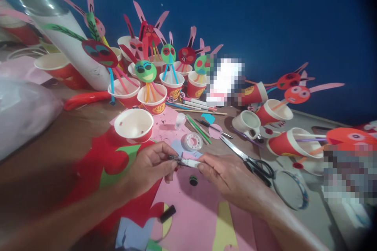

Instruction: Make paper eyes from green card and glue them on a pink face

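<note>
Between my two hands is a slim marker [188, 162] with a white barrel and a dark end. My left hand [156, 160] pinches the dark end with thumb and fingers, while my right hand [224, 174] grips the white end. Below them, a small black and green paper piece [193, 180] lies on pink paper [203, 204]. A black cap [167, 213] rests nearer to me. Just beyond my fingers is a roll of clear tape [193, 141]. Red paper [88, 180] with cut-out curves spreads under my left forearm.
Black-handled scissors [250, 160] lie to the right, near a white mug [246, 123]. A red-and-white paper cup [134, 124] stands ahead; several more cups carry paper faces on straws. Pens [197, 104] lie behind. At left are a plastic bag [26, 113] and a large bottle [67, 35].
</note>
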